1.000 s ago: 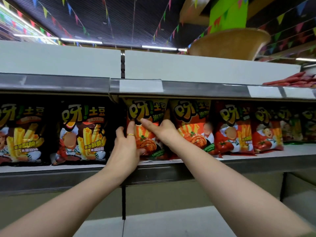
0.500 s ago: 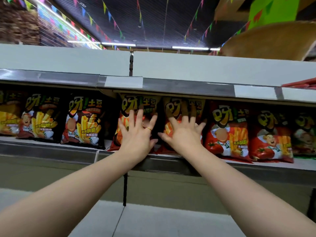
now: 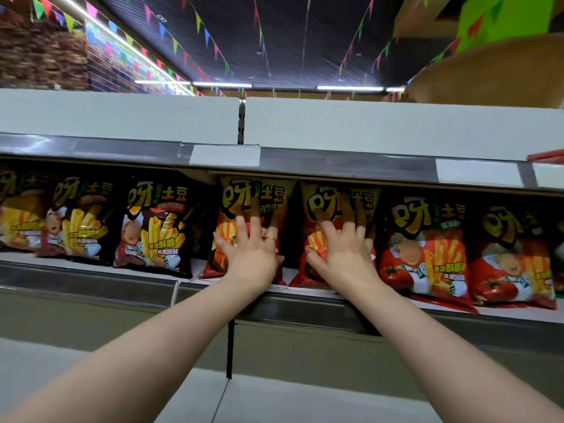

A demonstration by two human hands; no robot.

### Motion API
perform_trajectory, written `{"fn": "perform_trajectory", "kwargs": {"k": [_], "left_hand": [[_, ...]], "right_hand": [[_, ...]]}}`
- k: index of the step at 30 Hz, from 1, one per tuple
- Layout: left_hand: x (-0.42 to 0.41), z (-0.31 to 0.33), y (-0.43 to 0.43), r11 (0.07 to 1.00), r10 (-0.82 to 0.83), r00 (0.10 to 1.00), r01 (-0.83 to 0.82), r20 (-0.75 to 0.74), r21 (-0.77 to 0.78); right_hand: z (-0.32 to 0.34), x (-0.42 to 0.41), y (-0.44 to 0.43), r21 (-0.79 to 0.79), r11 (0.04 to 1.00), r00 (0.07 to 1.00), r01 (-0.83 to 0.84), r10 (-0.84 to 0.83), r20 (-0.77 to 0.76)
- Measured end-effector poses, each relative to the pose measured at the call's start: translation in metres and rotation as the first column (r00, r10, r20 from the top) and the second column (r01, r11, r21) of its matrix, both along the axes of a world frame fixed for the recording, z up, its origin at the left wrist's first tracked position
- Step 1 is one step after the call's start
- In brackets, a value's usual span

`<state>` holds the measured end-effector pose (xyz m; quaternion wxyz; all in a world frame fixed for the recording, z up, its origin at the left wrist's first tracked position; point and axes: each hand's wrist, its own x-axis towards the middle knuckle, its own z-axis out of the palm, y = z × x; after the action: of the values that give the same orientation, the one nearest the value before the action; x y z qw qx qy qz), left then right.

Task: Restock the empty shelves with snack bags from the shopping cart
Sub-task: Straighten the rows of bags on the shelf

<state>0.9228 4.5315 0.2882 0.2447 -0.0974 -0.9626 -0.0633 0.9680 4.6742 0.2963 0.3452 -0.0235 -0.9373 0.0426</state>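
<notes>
Along the shelf (image 3: pixel 274 296), both hands, left hand (image 3: pixel 250 254) and right hand (image 3: pixel 343 257), pressed spread fingers (image 3: pixel 244 222) flat against two upright snack bags (image 3: pixel 256 196), seemingly settling them before fetching more.

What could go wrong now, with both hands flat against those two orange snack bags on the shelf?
1. The left hand and right hand press with spread fingers on upright orange bags; a hard push might crush the snacks or tip the bags backwards.
2. Both bags stand near the shelf lip, so pulling the hands back could drag one off.
3. The neighbouring red bag sits close and may get nudged askew.
</notes>
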Motion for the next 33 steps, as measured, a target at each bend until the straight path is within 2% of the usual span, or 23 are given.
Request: {"fn": "perform_trajectory", "kwargs": {"k": [5, 12, 17, 20, 22, 24, 26, 28, 31, 33], "left_hand": [[-0.001, 0.004, 0.003, 1.000, 0.005, 0.999, -0.005, 0.054, -0.002], [0.011, -0.001, -0.006, 0.984, -0.116, 0.991, 0.123, -0.062, 0.129], [0.014, -0.001, -0.008, 0.980, -0.146, 0.986, 0.156, -0.084, 0.126], [0.020, 0.001, -0.010, 0.980, -0.156, 0.975, 0.173, -0.159, 0.095], [0.027, 0.004, -0.007, 0.970, -0.217, 0.955, 0.233, -0.202, 0.062], [0.034, 0.006, -0.001, 0.946, -0.306, 0.928, 0.322, -0.212, 0.047], [0.040, 0.005, 0.008, 0.910, -0.392, 0.893, 0.412, -0.220, 0.049], [0.044, -0.001, 0.017, 0.860, -0.478, 0.843, 0.507, -0.248, 0.063], [0.053, -0.008, 0.035, 0.801, -0.555, 0.778, 0.595, -0.296, 0.063], [0.058, -0.009, 0.050, 0.783, -0.577, 0.757, 0.620, -0.308, 0.056]], "right_hand": [[-0.003, 0.002, 0.001, -0.011, 1.000, 1.000, -0.007, 0.007, -0.002], [-0.004, 0.010, 0.002, -0.037, 0.998, 0.999, -0.042, 0.040, -0.035], [0.000, 0.010, -0.002, 0.044, 0.998, 0.999, 0.047, -0.048, 0.017], [0.000, 0.013, 0.000, 0.083, 0.995, 0.998, 0.059, -0.061, 0.013], [0.000, 0.014, -0.001, 0.066, 0.997, 0.998, 0.046, -0.043, -0.037], [-0.001, 0.012, 0.000, 0.037, 0.999, 0.978, 0.014, -0.006, -0.210], [0.000, 0.011, 0.005, 0.031, 0.999, 0.908, 0.020, -0.006, -0.418], [0.001, 0.015, 0.016, 0.016, 0.996, 0.837, 0.087, -0.065, -0.543], [0.006, 0.024, 0.044, -0.040, 0.970, 0.796, 0.239, -0.220, -0.565], [0.011, 0.032, 0.063, -0.078, 0.940, 0.831, 0.331, -0.330, -0.448]]}}
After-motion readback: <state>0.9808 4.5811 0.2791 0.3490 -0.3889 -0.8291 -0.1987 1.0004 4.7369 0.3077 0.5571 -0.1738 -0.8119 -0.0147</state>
